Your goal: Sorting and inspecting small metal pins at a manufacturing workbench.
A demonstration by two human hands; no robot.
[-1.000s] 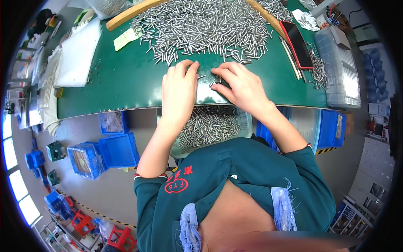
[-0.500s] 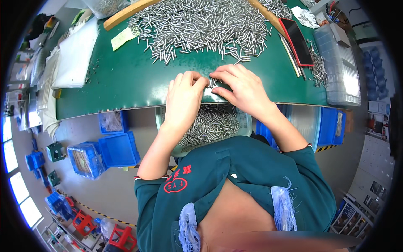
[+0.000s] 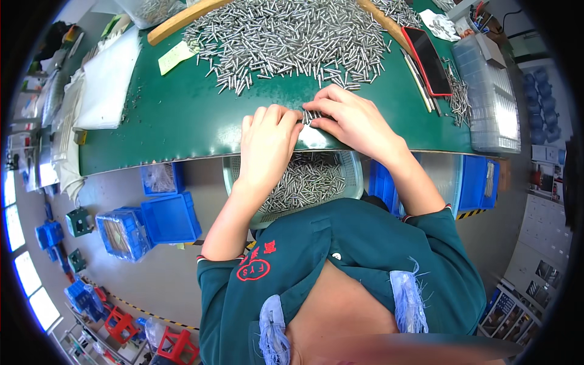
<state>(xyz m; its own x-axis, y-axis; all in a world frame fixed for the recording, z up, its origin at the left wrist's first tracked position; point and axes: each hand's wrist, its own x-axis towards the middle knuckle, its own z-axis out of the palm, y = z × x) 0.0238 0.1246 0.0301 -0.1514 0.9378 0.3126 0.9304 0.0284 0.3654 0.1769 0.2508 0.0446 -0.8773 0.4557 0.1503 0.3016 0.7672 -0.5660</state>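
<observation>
Both hands have slid toward the table edge, the left hand (image 3: 266, 143) and right hand (image 3: 353, 118) seemingly pinching a small row of pins (image 3: 309, 117) there, while the basket (image 3: 356, 176) below is partly filled and the big pile (image 3: 286, 36) remains.

A green-topped counter (image 3: 182, 115) carries everything here, its near edge curving across the view. A broad heap of small metal pins (image 3: 286, 36) lies spread over its far middle, bordered by a wooden strip (image 3: 182, 21) at the left and another at the right. A pale yellow note (image 3: 174, 56) lies beside the heap. White sheets (image 3: 106, 85) rest on the left part. On the right lie a red-edged phone (image 3: 426, 61), thin sticks just beside it, a smaller scatter of pins (image 3: 457, 91) and a clear plastic tray (image 3: 490, 100).
</observation>
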